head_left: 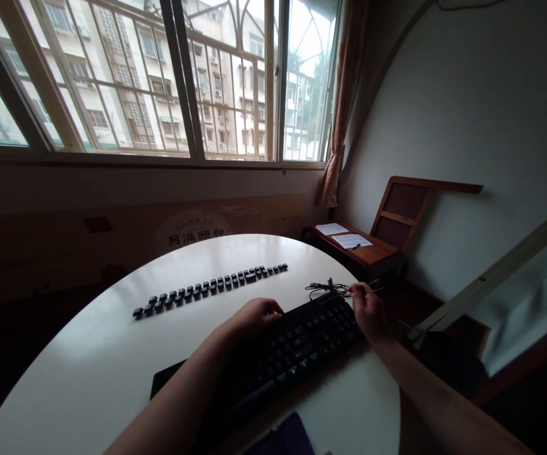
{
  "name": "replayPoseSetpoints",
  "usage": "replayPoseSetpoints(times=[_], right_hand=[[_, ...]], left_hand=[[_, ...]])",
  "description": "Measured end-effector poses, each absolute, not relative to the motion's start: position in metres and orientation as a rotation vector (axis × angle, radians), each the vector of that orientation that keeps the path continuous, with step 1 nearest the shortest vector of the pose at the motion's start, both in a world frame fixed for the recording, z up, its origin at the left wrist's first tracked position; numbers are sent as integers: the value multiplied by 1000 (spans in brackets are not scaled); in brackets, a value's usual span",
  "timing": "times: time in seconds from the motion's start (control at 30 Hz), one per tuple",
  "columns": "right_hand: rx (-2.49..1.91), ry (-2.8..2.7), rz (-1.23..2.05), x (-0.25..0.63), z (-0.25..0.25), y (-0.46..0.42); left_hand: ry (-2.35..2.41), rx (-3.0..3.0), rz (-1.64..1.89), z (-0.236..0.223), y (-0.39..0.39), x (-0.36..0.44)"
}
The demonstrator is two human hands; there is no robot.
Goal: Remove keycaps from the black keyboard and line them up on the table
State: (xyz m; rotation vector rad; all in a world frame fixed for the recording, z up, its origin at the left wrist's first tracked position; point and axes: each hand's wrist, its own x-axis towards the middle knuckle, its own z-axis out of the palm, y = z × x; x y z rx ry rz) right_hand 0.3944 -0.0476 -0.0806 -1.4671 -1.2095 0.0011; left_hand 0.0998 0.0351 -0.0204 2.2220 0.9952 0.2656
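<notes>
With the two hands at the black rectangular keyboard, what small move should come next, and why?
I would perhaps nudge the coiled black cable back with the right hand: it bunches at the rear edge of the black rectangular keyboard, close to those fingers, and might snag. The left hand, near that same edge, could steady the keyboard.

We can't see the left part of the keyboard [311, 341], since the left hand [257, 313] and its forearm lie across it. Whatever the right hand [370, 313] pinches is too small for us to tell. The loose keycaps [207, 287] are too small for us to read, as is the writing on the papers [351, 241]. The bottom edge cuts off the purple cloth [285, 439], both forearms and the desk [88, 360].
</notes>
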Motion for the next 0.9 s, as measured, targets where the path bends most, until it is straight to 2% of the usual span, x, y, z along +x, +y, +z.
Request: replayPoseSetpoints(times=[0.3, 0.53, 0.77, 0.9], right_hand=[[-1415, -1094, -68, 397, -84, -49], [-1392, -1189, 7, 393, -80, -52], [-1273, -1654, 383, 359, -23, -45], [-1135, -1687, 648, 326, 5, -28]], left_hand=[[994, 2266, 237, -18, 33, 100], [994, 2263, 251, -23, 36, 99], [938, 2125, 454, -27, 39, 97], [735, 1842, 543, -23, 40, 97]])
